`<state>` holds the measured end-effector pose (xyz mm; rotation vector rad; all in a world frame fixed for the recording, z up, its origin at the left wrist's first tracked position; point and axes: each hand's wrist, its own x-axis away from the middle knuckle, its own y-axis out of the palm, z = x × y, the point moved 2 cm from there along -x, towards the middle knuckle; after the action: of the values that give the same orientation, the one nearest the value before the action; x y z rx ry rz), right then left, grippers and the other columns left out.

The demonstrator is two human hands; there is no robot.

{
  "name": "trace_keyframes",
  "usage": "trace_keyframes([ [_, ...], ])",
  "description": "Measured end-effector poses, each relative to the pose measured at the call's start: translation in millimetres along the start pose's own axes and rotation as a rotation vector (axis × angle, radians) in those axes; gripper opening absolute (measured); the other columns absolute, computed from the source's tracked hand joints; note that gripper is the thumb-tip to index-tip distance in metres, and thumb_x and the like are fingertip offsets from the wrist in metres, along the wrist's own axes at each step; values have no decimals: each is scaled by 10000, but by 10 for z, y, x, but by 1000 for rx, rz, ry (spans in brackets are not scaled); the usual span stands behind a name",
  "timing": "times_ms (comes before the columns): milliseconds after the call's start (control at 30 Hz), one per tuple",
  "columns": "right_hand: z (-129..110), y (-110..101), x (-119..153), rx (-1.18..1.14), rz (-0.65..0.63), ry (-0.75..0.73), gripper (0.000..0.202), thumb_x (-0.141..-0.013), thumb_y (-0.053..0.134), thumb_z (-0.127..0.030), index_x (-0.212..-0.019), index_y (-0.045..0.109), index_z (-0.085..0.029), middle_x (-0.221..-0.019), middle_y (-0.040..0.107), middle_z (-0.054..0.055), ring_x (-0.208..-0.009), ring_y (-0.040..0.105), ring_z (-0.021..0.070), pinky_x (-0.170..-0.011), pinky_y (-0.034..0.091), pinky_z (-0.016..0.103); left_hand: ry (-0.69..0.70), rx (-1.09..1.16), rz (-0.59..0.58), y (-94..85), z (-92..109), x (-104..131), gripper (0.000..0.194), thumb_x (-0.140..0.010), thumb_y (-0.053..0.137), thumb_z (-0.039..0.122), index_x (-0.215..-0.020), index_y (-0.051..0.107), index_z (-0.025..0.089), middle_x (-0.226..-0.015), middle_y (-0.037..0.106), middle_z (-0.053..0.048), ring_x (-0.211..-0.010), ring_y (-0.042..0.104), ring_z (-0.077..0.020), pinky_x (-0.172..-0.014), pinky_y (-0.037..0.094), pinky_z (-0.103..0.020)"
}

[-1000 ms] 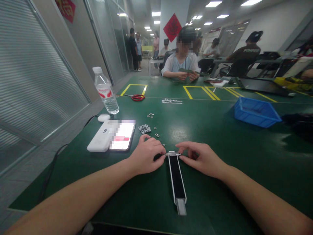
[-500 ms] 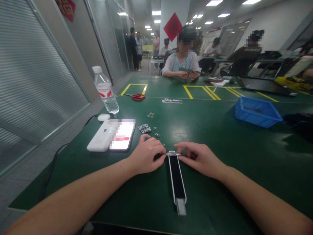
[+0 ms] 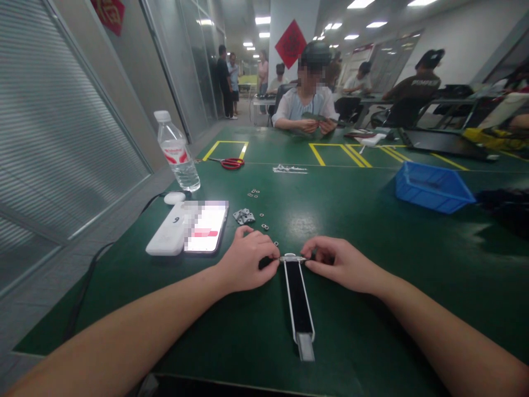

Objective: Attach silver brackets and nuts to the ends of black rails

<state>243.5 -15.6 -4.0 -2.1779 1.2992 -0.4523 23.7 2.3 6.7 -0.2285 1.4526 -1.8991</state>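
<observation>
A long flat piece with a black face and white edges [image 3: 298, 300] lies lengthwise on the table before me, a grey tab [image 3: 306, 347] at its near end. Across its far end sits a small silvery metal crosspiece [image 3: 292, 258]. My left hand [image 3: 250, 259] pinches the crosspiece's left end between thumb and forefinger. At the right end, the thumb and bent forefinger of my right hand [image 3: 343, 264] close around the tip; any smaller part between them is too small to make out. Several small metal rings [image 3: 265, 226] and a stack of metal plates [image 3: 244, 216] lie beyond my left hand.
Left on the green table [image 3: 355, 342] are a phone [image 3: 206, 226], a white case-like block [image 3: 167, 231] and a water bottle [image 3: 179, 154]. Red-handled scissors [image 3: 232, 163] and thin white pieces [image 3: 289, 169] lie farther back. A blue bin [image 3: 433, 187] stands right. A person [image 3: 308, 105] sits opposite.
My right hand has shifted slightly right, and its forefinger has curled down closer to the thumb. My left hand stays at the crosspiece's left end.
</observation>
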Motion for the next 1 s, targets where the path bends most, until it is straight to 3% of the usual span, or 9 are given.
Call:
trace_keyframes([
  [267, -43, 1, 1, 99, 8, -45, 154, -881, 550, -290, -895, 631, -159, -768, 539, 12, -598, 474, 100, -541, 392, 231, -58, 34, 24, -41, -9, 0, 118, -769, 508, 231, -822, 611, 208, -841, 665, 13, -873, 590, -192, -942, 256, -439],
  [600, -87, 10, -7, 142, 16, -84, 137, -915, 533, -257, -831, 597, -169, -762, 524, 14, -652, 477, 119, -572, 401, 233, -301, -68, 200, -71, -158, -3, 435, -788, 543, 195, -1213, 454, 217, -1145, 633, -58, -1125, 530, -271, -1005, 250, -506],
  [800, -49, 42, -13, 143, 22, -92, 144, -918, 521, -260, -830, 585, -165, -759, 518, 14, -648, 468, 121, -573, 388, 239, -321, -74, 105, -28, -172, -18, 552, -805, 527, 170, -1324, 344, 212, -1296, 588, -103, -1270, 448, -285, -1049, 173, -577],
  [1000, -71, 34, -11, 141, 16, -88, 148, -920, 517, -266, -830, 579, -165, -761, 516, 14, -643, 461, 118, -569, 386, 237, -322, -97, 58, -41, -155, -18, 572, -828, 510, 179, -1368, 324, 200, -1244, 632, -100, -1295, 440, -280, -1070, 128, -610],
])
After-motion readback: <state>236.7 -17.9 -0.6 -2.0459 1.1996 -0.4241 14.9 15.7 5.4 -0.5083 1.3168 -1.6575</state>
